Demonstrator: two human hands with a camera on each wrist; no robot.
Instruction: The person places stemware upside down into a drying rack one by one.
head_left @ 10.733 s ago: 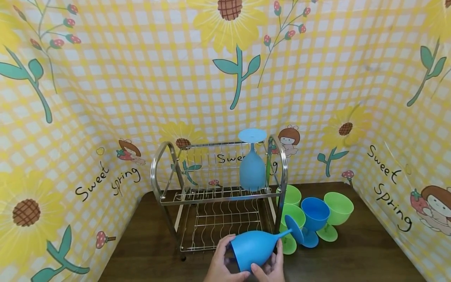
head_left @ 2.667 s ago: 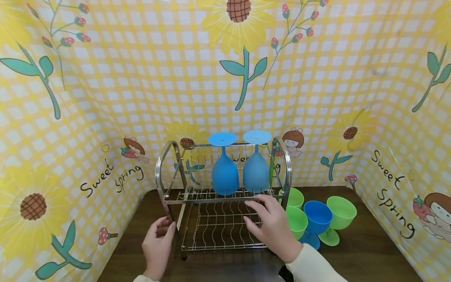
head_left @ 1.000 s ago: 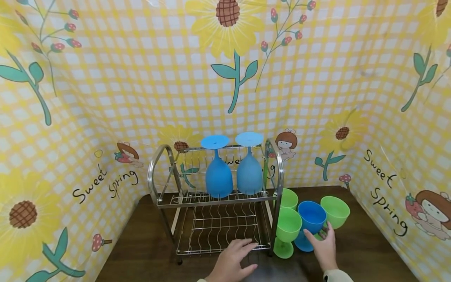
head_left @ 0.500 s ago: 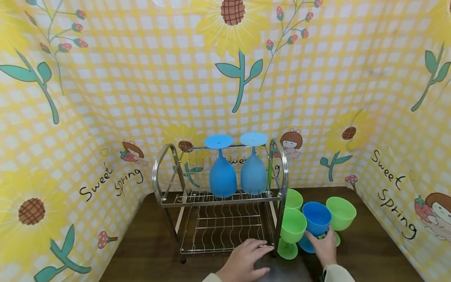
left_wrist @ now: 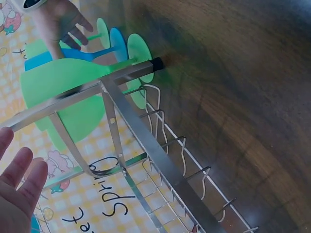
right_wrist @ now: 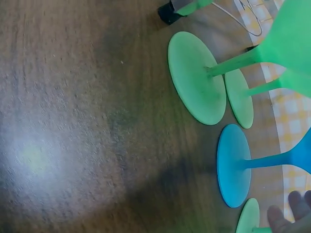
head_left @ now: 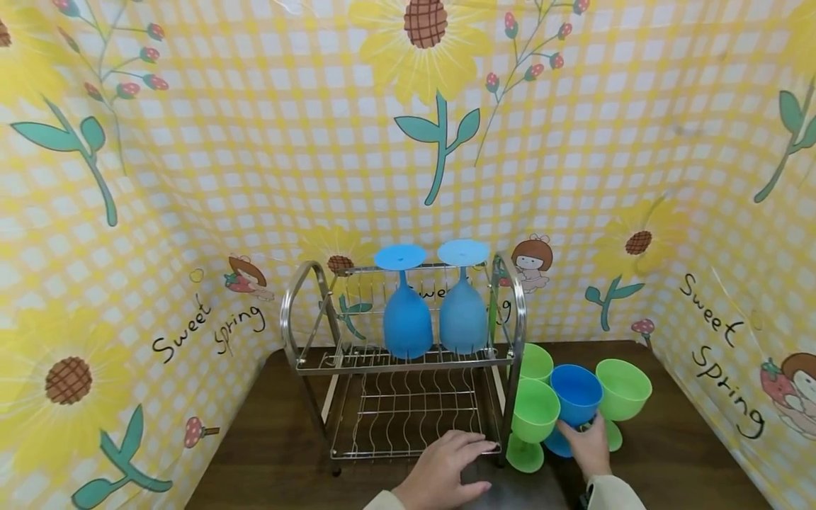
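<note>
My right hand [head_left: 589, 448] reaches in at the blue goblet [head_left: 576, 388], thumb and fingers spread about the base of its bowl. In the right wrist view its fingers [right_wrist: 291, 211] look apart from that goblet, and contact is unclear. My left hand [head_left: 446, 471] is held with loosely extended fingers by the front right corner of the metal dish rack [head_left: 408, 366], holding nothing. Close to the right hand stand a front green goblet [head_left: 535, 411] and a right green goblet [head_left: 623, 388], both upright; a rear green goblet [head_left: 535, 363] is partly hidden.
Two blue goblets, a brighter one [head_left: 408, 322] and a paler one [head_left: 463, 322], stand upside down on the rack's upper tier. The wire lower tier [head_left: 414, 411] lies beneath. A brown table [head_left: 255, 439] bears everything, with patterned yellow cloth [head_left: 319, 142] around it.
The brighter blue goblet, earlier in both hands, now stands inverted on the upper tier. Both hands have left the rack's sides; the right moved to the upright blue goblet, the left to the front right.
</note>
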